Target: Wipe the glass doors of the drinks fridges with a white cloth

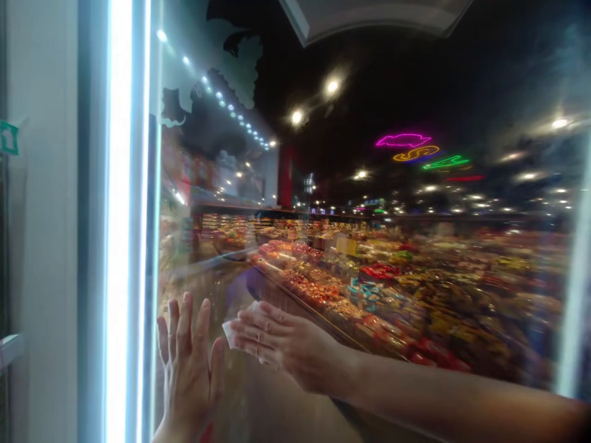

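Note:
My left hand [189, 363] is raised at the lower left, its fingers spread, with the palm toward a large glass pane [258, 394]. It seems to rest on the glass and holds nothing. To its right, my right hand [281, 344] reaches in from the right side of the picture, fingers straight and close together. Under those fingers a white piece of paper or thin cloth [229, 335] is pressed toward the pane, and only its corner and edge show. Whether it is a tissue or a wipe, I cannot tell.
A bright upright light strip [120, 221] and a pale frame [50, 246] border the glass on the left. Beyond the pane, long display bins [318, 289] hold many colourful packets. Neon signs [415, 151] glow under a dark ceiling. A green sign [8, 138] sits far left.

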The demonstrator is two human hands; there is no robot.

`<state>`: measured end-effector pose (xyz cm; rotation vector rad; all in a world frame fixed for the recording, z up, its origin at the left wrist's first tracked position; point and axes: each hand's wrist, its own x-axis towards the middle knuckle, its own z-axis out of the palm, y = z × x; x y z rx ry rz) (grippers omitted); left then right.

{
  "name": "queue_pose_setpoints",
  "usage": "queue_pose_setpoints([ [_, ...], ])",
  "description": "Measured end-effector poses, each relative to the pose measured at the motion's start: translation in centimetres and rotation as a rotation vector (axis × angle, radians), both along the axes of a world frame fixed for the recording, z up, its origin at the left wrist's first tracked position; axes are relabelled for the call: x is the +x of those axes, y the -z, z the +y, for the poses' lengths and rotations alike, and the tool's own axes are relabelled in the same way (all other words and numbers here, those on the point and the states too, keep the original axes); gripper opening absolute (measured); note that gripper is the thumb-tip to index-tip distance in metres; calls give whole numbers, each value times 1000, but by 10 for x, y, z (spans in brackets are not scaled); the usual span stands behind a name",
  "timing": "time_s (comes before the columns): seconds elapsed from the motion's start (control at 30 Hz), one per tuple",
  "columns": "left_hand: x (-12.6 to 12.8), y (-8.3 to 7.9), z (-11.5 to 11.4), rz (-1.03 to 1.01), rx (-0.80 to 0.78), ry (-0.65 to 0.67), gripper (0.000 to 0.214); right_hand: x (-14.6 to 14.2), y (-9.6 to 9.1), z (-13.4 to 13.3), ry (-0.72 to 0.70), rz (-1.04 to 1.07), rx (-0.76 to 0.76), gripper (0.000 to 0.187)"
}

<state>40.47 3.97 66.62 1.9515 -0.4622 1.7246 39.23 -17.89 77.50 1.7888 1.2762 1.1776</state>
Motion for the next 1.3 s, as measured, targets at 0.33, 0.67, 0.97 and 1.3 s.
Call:
queue_pose_setpoints([
  [0.33,-4,40,-57,9,154,70,76,-29,83,-73,122,-37,316,52],
  [0.67,-29,51,-147,-10,272,250,77,-69,135,-170,296,-188,755,82],
  [0.97,-49,67,-219,5,325,340,75,-89,211,-254,461,-272,1156,75],
  [1.3,-63,84,-249,71,375,248,79,-98,205,-272,420,-168,1076,79],
])
